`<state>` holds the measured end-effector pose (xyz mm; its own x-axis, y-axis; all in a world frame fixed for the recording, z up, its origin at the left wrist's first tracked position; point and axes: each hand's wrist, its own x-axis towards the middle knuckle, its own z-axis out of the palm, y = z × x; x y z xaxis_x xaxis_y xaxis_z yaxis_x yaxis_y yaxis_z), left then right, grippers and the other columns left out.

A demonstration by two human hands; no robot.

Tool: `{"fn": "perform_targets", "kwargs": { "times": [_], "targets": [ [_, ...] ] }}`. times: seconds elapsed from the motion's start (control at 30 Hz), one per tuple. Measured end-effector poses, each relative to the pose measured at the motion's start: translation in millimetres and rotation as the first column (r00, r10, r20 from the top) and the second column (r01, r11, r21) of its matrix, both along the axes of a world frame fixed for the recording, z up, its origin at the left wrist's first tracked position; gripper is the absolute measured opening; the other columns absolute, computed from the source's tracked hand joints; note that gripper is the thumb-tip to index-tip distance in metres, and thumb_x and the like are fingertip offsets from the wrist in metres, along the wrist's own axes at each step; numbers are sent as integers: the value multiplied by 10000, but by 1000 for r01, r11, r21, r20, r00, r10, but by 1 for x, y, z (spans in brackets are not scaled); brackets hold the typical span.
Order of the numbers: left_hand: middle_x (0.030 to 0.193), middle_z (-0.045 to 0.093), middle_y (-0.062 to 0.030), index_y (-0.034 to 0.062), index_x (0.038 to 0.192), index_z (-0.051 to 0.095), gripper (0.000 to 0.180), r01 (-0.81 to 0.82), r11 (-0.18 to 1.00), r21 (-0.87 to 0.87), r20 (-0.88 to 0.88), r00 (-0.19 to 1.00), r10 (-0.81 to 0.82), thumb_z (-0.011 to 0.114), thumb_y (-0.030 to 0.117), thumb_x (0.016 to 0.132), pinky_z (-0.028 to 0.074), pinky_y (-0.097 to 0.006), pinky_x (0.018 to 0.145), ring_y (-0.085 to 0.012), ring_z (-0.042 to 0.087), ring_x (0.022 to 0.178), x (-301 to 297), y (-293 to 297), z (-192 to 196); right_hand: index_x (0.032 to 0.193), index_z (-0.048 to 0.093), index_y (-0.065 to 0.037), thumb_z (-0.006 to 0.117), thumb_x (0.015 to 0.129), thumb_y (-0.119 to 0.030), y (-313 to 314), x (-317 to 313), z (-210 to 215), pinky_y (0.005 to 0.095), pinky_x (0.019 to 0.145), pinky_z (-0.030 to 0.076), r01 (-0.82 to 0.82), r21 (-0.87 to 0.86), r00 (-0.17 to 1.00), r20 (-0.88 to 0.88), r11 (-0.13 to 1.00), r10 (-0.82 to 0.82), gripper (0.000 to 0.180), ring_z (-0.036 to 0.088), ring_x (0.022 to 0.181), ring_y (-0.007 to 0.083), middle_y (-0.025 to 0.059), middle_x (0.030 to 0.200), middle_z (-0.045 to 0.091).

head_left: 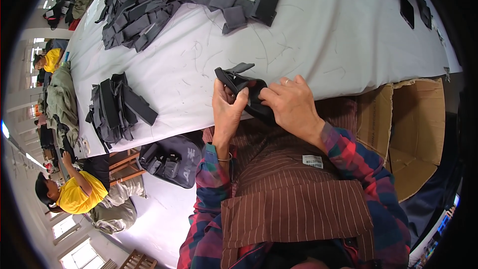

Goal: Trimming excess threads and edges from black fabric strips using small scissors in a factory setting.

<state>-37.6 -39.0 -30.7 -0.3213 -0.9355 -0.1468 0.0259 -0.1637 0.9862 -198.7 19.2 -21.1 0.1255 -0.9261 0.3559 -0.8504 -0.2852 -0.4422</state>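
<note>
Now, dark cloth piece: raised between both hands at the near edge of the white-covered table, a narrow tip standing up, the lower part hanging before the striped apron.
Left hand: closed on the cloth's left side, thumb pressed against the fold.
Right hand: fingers bent, pinching the cloth's right side; the fingertips are partly hidden, so I cannot tell how deep they reach.
Fold: its layers could slip out of line if the left thumb eases while the right fingers pull.
Table edge: should both grips loosen, the piece would probably drop onto the apron, since little beneath seems to support it.
Loose threads: strewn beyond the hands; one might cling to the dark fabric if it brushes the cover.
Grey pieces: large heap at the far left, smaller bundle nearer; a wide sweep of the left arm might knock that bundle off.
</note>
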Motion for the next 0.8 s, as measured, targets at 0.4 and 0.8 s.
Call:
{"fn": "perform_targets", "kwargs": {
  "times": [0.4, 0.8],
  "targets": [
    [930, 617, -60, 22, 1367, 413, 524, 554, 699, 452, -98, 810, -578, 564, 76, 868, 462, -236, 667, -110, 565, 759, 51, -6, 37, 1002, 640, -42, 648, 834, -101, -15, -43, 6, 280, 678, 474, 168, 271, 765, 571, 948, -299, 178, 606, 728, 175, 92, 850, 667],
    [1253, 492, -270, 54, 1347, 455, 500, 292, 523, -801, 549, 10, 836, 596, 199, 889, 423, -440, 935, -405, 514, 1114, 310, -179, 87, 983, 659, -67, 661, 819, -141, -14, -54, -13, 294, 679, 486, 314, 210, 819, 433, 926, -376, 179, 627, 727, 200, 81, 848, 669]
  ]
}}
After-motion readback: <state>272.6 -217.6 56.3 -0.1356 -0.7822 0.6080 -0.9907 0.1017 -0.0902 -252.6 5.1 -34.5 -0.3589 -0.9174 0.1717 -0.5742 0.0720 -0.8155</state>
